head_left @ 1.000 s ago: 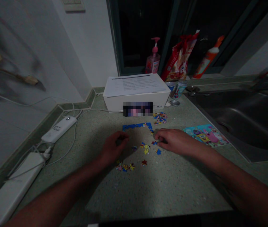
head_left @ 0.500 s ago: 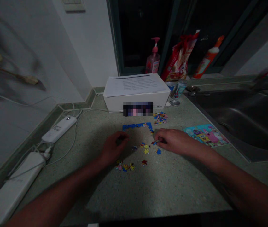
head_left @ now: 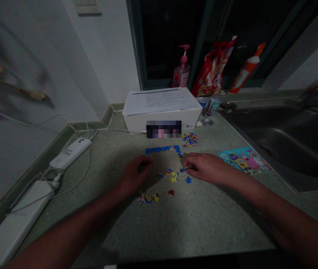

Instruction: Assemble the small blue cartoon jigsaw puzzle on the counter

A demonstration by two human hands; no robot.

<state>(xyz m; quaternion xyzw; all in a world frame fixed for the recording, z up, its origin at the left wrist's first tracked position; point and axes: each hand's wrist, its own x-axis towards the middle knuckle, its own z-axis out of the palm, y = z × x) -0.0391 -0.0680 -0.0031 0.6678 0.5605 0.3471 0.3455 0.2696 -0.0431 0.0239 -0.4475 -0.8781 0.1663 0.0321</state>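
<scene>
Blue jigsaw pieces (head_left: 163, 150) formed a partial border on the speckled green countertop (head_left: 204, 224), just above the right hand (head_left: 206, 167), its narrowed fingers at loose pieces (head_left: 183, 170); the curled left hand (head_left: 135, 173) hid whether it held anything. A careless sweep could have scattered them toward the steel sink (head_left: 282, 145).

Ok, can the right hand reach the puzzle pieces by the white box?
Probably yes: the right hand sits close to the pile of puzzle pieces, and nothing seems to lie between them.
</scene>
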